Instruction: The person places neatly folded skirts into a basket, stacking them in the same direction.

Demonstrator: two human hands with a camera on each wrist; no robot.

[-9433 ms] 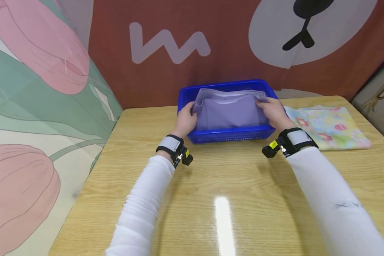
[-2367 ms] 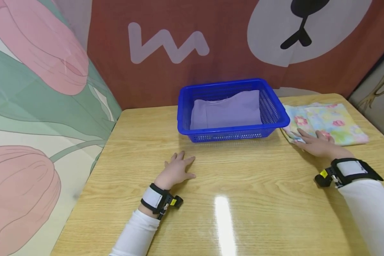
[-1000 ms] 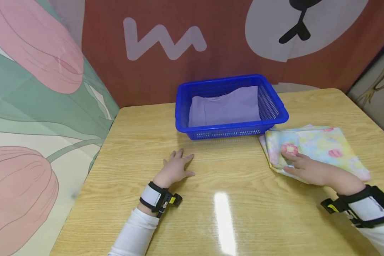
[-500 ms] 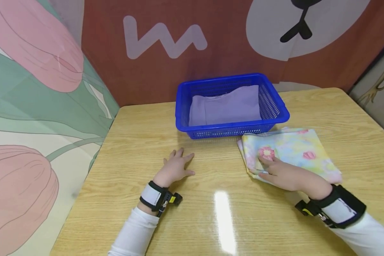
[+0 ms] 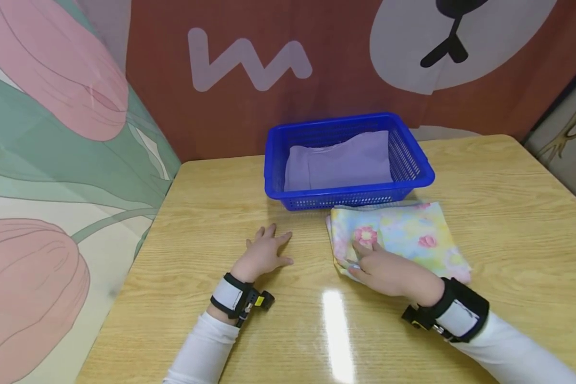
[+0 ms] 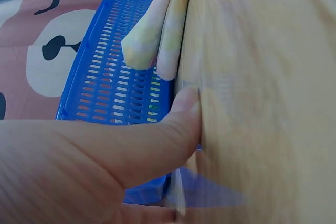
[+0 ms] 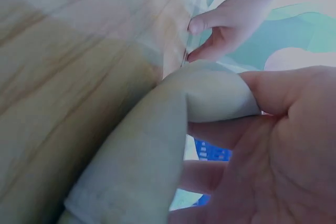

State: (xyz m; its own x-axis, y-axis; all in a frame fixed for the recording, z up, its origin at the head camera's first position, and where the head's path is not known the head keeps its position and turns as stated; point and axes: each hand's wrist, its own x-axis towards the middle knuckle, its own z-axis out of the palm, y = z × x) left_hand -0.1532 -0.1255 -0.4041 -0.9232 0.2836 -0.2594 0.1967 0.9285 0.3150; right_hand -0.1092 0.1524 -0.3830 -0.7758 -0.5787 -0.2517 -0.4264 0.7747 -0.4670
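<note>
A folded floral cloth (image 5: 408, 229), in pastel yellow, blue and pink, lies on the table just in front of the blue basket. My right hand (image 5: 396, 271) is at its near left part, fingers over the top. In the right wrist view a fold of the cloth (image 7: 152, 129) sits between the thumb and fingers, which pinch it. My left hand (image 5: 261, 257) rests on the wood left of the cloth, fingers spread, holding nothing. Inside the blue plastic basket (image 5: 350, 190) lies a folded purple cloth (image 5: 348, 164).
The wooden table (image 5: 211, 197) has a light reflection near its front middle. Behind the basket hangs a brown printed backdrop (image 5: 249, 117), with a flower-patterned one (image 5: 38, 266) along the left. Both wrists wear black straps with small cameras.
Earlier both hands held the purple cloth at the basket; they have since let go. My right hand has drawn the floral cloth from the right toward the middle. The left hand now stays still.
</note>
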